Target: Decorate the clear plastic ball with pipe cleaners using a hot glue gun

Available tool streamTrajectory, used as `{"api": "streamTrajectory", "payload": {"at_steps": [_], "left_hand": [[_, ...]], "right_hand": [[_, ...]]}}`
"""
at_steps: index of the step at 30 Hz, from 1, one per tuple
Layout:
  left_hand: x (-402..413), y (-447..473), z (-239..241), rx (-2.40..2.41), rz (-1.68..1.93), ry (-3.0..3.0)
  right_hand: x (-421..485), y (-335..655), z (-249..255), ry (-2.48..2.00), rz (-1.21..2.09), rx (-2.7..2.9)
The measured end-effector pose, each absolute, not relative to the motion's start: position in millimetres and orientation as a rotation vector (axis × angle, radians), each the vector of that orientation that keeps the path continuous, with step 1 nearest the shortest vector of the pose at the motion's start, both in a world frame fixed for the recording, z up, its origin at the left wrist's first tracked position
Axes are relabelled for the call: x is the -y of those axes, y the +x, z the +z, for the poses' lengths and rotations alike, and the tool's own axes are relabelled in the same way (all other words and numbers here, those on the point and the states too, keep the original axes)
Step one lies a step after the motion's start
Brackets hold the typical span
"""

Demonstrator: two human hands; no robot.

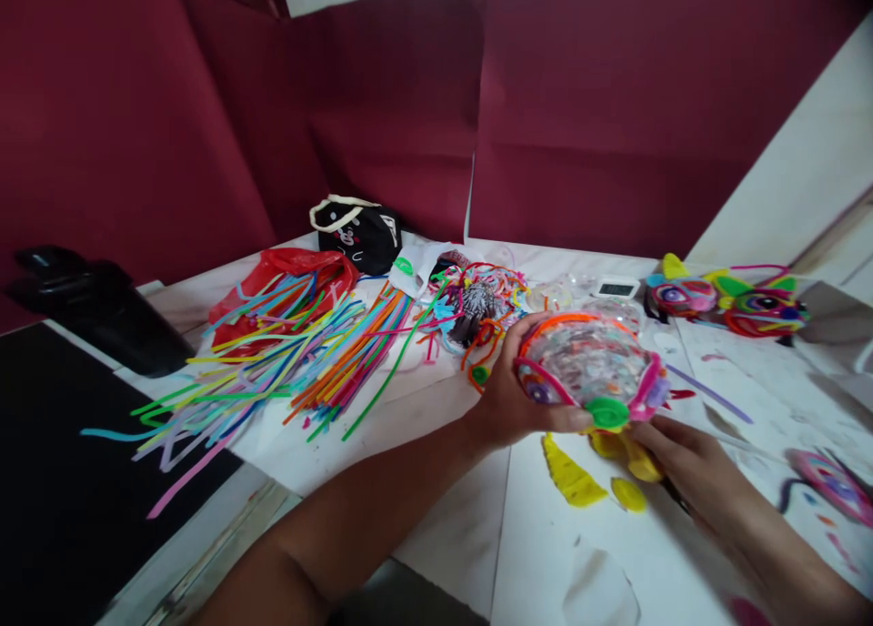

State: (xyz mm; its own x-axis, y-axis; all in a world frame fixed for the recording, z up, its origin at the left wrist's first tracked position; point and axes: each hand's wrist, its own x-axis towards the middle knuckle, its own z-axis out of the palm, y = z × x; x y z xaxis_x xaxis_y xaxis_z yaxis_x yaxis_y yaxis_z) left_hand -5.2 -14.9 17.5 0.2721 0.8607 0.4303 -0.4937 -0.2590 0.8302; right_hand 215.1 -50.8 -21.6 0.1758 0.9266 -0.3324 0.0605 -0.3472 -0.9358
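Observation:
My left hand [508,398] is closed around a clear plastic bottle craft [593,362], thumb along its near edge. Orange and pink pipe cleaners rim the craft, a green bottle cap [607,413] sits at its front, and coloured decorations show on both sides. Just under it, my right hand [682,462] has its fingers closed on a yellow object [641,462]; a dark part shows below, but its kind is partly hidden. Beneath the hands lie a yellow leaf-shaped piece [571,473] and a small yellow disc [628,494].
Loose pipe cleaners [273,371] spread on the left beside a red plastic bag [314,267]. Behind are a black bag [361,235] and a small digital clock [616,287]. Finished-looking decorated crafts [760,307] stand right. A black bottle [115,312] is far left.

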Motion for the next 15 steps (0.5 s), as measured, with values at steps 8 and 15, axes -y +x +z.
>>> {"api": "streamTrajectory", "payload": {"at_steps": [8, 15], "left_hand": [[15.2, -6.2, 14.3, -0.376, 1.319, 1.293], [23.4, -1.6, 18.5, -0.276, 1.263, 1.294]], "right_hand": [[55.5, 196.0, 33.8, -1.447, 1.023, 0.811], [69.0, 212.2, 35.7, -1.561, 1.083, 0.781]]}}
